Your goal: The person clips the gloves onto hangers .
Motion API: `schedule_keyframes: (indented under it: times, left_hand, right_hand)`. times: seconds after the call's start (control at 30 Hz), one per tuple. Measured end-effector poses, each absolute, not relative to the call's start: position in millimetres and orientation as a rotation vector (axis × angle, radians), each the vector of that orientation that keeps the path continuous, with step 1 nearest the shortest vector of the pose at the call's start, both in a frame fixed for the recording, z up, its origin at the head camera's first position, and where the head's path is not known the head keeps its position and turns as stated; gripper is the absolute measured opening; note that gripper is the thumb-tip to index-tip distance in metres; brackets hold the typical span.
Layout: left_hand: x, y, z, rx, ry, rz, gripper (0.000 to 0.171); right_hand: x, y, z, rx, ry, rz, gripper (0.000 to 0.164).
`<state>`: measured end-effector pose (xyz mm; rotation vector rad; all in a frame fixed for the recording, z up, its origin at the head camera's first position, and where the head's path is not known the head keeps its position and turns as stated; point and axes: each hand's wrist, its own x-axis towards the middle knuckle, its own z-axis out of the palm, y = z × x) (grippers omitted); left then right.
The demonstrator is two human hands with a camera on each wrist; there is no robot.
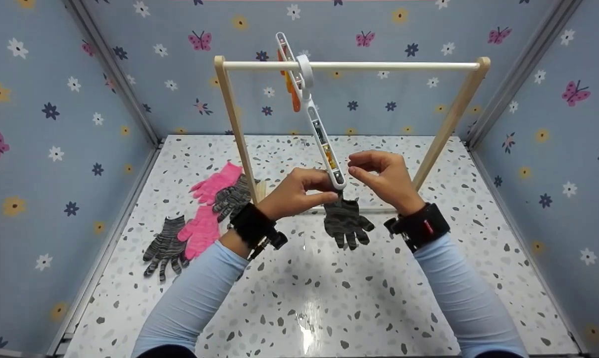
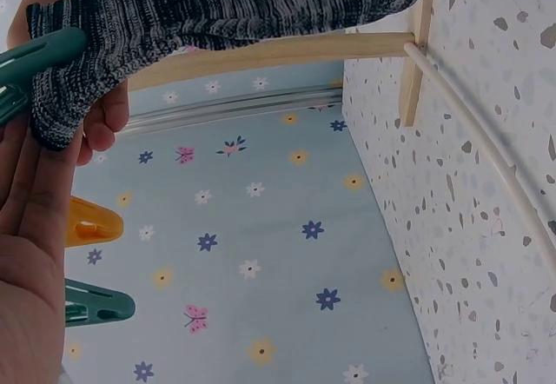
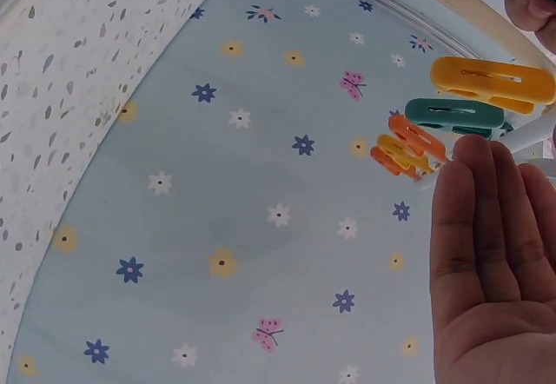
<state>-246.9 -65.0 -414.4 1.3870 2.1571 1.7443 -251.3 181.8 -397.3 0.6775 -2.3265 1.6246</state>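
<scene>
A white clip hanger [image 1: 308, 107] hangs tilted from a rack's bar, its near end low between the hands. A dark grey knit glove [image 1: 347, 223] dangles fingers-down from that end, its cuff at a green clip [image 2: 43, 58]. With thumb and fingers, my left hand [image 1: 302, 191] pinches that green clip at the glove's cuff. My right hand [image 1: 385, 179] is just right of the hanger's end, holding nothing; its fingers [image 3: 491, 228] look straight in the right wrist view. Further along the hanger are yellow [image 3: 491, 82], green [image 3: 452, 116] and orange clips [image 3: 421, 136].
A wooden rack [image 1: 444, 129] with a white bar [image 1: 394, 65] stands on the speckled table [image 1: 379, 303]. To its left lie pink gloves [image 1: 202, 232] and grey knit gloves [image 1: 166, 243], partly overlapping. Flower-patterned walls [image 1: 329, 30] enclose the back and both sides.
</scene>
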Motion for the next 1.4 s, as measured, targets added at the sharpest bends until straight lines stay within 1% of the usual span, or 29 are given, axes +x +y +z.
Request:
schedule_keyframes:
  times: [0.23,0.57,0.67,0.87,1.13,1.4]
  left_hand:
    - [-246,-70,-416,1.415,2.139,1.710,0.021]
    - [-245,-79,-419,1.392,2.165,1.675,0.021]
    - [-245,-83,-419,1.372,2.139,1.691,0.022]
    - [-244,-87,-420,1.353,2.100,1.716,0.026]
    - [-241,-89,-419,1.353,2.112,1.743,0.028]
    - [-243,-97,-421,1.340,2.111,1.800,0.036]
  right_hand:
    - [-252,179,-395,0.759,-2.311,1.628,0.026]
    - [-252,172,-393,0.905,-2.314,1.594,0.036]
    - [-253,169,-392,0.928,-2.303,1.588,0.036]
    - [-255,161,-392,0.857,-2.317,1.557,0.036]
    - [-254,153,-394,0.849,-2.284,1.569,0.030]
    - [-255,152,-397,0.862,-2.262,1.557,0.025]
